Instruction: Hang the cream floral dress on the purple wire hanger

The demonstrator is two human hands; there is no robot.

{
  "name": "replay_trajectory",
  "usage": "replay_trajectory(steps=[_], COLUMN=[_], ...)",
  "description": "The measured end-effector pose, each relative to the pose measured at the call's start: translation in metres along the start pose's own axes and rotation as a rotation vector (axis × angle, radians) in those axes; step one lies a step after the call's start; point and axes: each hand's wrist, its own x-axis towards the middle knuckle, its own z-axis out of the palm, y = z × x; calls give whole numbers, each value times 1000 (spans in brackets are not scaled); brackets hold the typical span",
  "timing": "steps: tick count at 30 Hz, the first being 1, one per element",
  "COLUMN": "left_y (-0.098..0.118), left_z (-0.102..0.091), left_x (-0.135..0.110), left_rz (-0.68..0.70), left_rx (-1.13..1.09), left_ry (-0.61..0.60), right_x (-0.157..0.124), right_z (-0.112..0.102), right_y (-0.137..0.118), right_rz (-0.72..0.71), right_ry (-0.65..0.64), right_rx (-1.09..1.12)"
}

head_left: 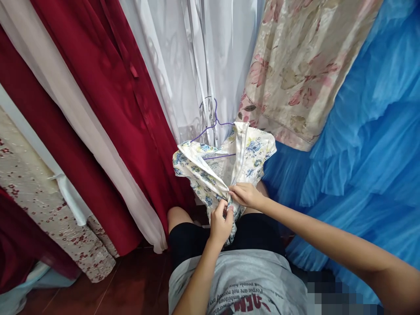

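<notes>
Blue ruffled fabric point(354, 175) spreads to the right of the fingers, while red drapery point(131, 109) hangs beyond them to the left. Farther off, directly ahead of the fingers, is white fabric point(226, 57), with a beige flowered cloth point(295, 83) ahead and to the right. The person's grey shirt point(229, 271) and black shorts point(187, 243) are on the near side of the fingers.

The white floral garment point(252, 168) is in the fingers themselves, spread ahead of them with its lower part gathered over the lap. A purple hanger point(225, 124) sits in its shoulders, beyond the fingers.

The right hand point(246, 195) has thumb and fingertips closed in a pinch on the cloth where the opening narrows. The left hand point(222, 222), just nearer and to the left, is curled with its fingertips drawn together on the same cloth.

The step in hand seems to be working the base of the opening, along a zip-like edge point(242, 151); any slider is hidden. The next move probably calls for one pinch anchoring the cloth while the other draws the edges together.
</notes>
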Motion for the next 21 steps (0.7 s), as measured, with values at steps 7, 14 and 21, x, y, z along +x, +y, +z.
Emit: replay_trajectory(steps=[7, 14, 21], left_y=[-9, -14, -18], left_z=[-1, 5, 11], left_x=[-7, -11, -15], left_rz=[-45, -91, -96], left_rx=[-34, -86, -98], left_ry=[6, 32, 30], right_x=[-10, -20, -21], right_z=[6, -2, -1], right_y=[-12, -20, -22], right_rz=[60, 120, 49], right_ry=[101, 29, 34], right_rx=[89, 159, 173])
